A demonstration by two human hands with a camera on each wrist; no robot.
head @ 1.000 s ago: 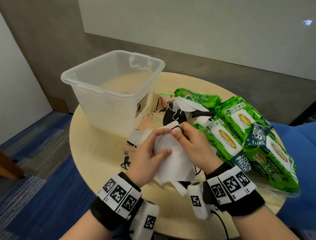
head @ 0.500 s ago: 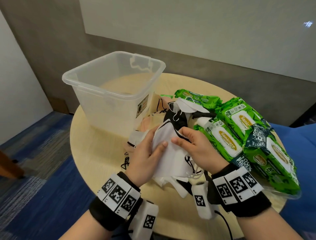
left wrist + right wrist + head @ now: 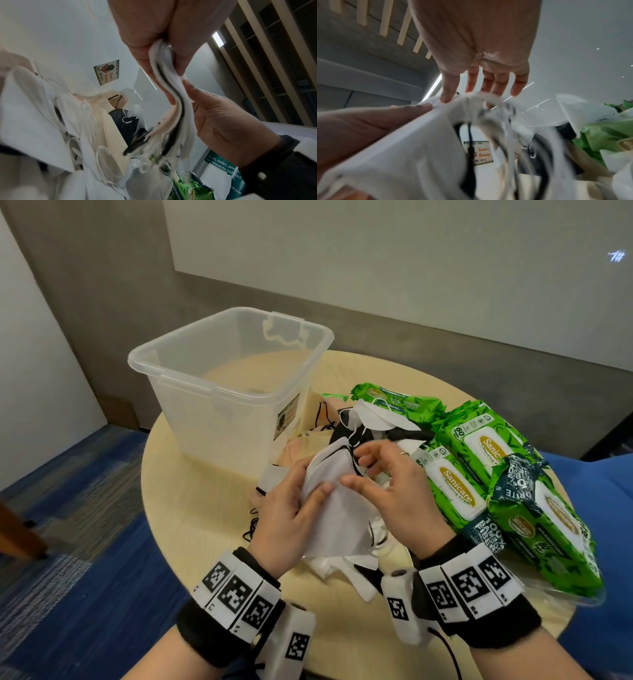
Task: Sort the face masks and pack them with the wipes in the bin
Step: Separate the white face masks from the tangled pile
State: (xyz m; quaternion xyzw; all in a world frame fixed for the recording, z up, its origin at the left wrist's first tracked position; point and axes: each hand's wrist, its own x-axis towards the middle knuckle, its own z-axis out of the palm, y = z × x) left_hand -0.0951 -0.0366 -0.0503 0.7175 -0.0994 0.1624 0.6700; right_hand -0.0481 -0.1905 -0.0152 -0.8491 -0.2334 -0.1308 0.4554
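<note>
Soft, even indoor light over the bin, shadows faint beside it. Head view sharp at centre, walls bowing at the edges. Both wrist views dimmer, strongly warped; motion blur smears the masks, and bright ceiling strips glare overhead.

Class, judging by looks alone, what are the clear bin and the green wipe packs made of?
Clear bin: apparently translucent, slightly frosted rigid plastic; the table shows through its walls. Green wipe packs: seemingly glossy, crinkled plastic film with white flip lids.
</note>
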